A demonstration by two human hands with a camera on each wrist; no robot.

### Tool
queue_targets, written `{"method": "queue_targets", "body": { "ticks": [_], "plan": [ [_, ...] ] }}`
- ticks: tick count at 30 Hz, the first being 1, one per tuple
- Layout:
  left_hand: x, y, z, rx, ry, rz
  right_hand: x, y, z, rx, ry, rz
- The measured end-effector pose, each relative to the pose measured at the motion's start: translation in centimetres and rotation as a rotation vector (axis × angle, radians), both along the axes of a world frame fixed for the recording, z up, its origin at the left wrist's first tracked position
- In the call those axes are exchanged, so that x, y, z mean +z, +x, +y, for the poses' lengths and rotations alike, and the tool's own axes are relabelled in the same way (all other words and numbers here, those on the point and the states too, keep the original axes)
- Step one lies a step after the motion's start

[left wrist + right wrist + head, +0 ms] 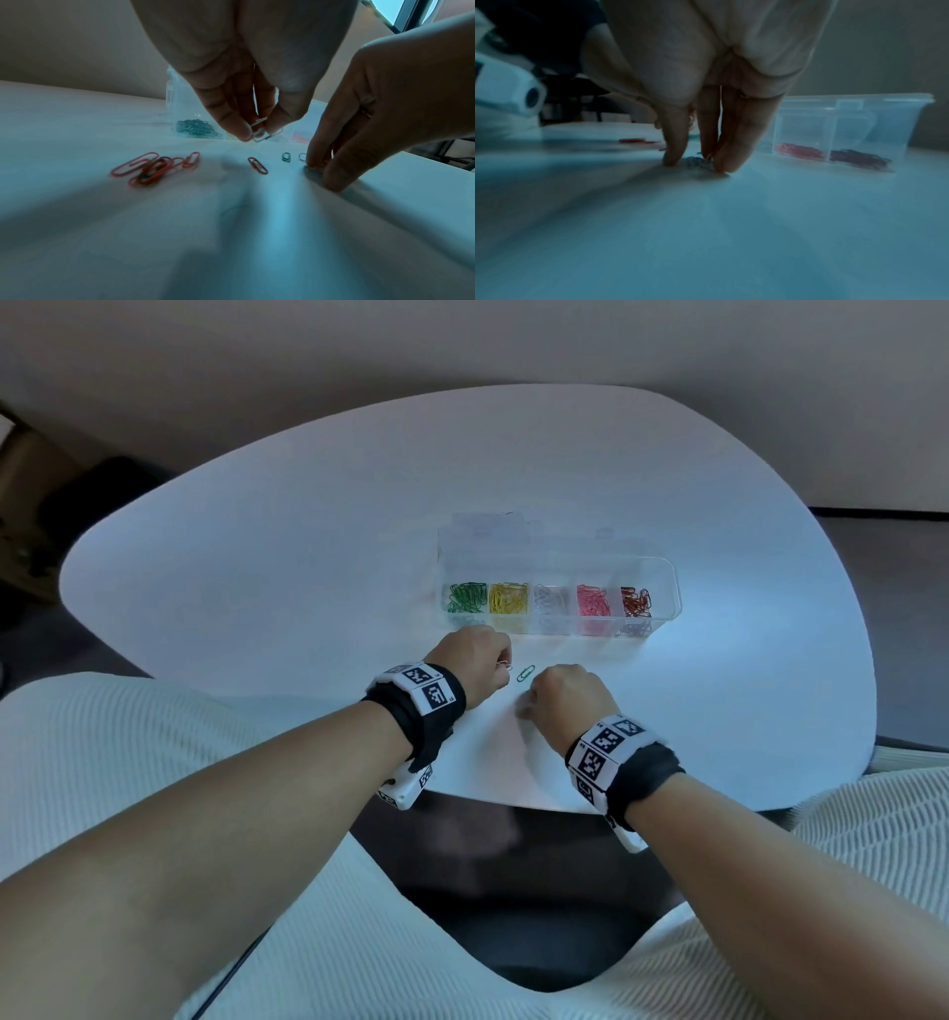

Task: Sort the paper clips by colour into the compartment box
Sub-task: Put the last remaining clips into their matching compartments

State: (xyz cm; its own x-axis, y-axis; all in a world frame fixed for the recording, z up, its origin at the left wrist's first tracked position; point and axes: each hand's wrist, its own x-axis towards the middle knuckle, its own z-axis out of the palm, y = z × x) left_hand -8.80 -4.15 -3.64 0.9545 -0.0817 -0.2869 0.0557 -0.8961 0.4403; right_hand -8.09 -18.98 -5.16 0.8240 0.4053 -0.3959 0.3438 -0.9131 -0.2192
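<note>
Compartment box (662, 577): clear plastic, five compartments in a row, standing on the white table (308, 546) beyond both hands. Contents from the left: green clips (466, 598), yellow clips (508, 599), pale clips (550, 600), pink clips (593, 600), dark red clips (636, 603).

Left hand (475, 660): raised just above the table, its grip pinching pale paper clips (262, 132) between thumb and fingertips.

Right hand (565, 698): fingertips (727, 162) pressed down on the table, its grip closing round a small pale clip (696, 161); blurred, so whether it is lifted cannot be told.

Loose on the table: a green clip (525, 673) between the hands; a cluster of red clips (154, 168) and a single red clip (257, 165) under the left hand.
</note>
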Motion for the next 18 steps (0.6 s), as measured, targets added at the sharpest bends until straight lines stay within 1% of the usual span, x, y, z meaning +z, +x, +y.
{"method": "queue_targets", "body": {
  "ticks": [4,6,12,15,18],
  "plan": [
    [0.2,-0.1,-0.1,0.010,-0.003,0.018,0.5,-0.1,0.3,0.075,-0.066,0.002],
    [0.2,-0.3,-0.1,0.015,0.000,0.021,0.5,0.1,0.6,0.070,-0.073,0.015],
    [0.5,-0.1,0.3,0.072,-0.026,0.015,0.8,1.0,0.3,-0.048,0.020,0.081],
    [0.9,0.2,0.5,0.117,-0.069,-0.012,0.6,1.2,-0.1,-0.077,-0.003,0.080],
    [1.2,0.4,0.6,0.143,-0.101,-0.027,0.5,1.4,0.0,-0.147,0.004,0.112]
  ]
}}
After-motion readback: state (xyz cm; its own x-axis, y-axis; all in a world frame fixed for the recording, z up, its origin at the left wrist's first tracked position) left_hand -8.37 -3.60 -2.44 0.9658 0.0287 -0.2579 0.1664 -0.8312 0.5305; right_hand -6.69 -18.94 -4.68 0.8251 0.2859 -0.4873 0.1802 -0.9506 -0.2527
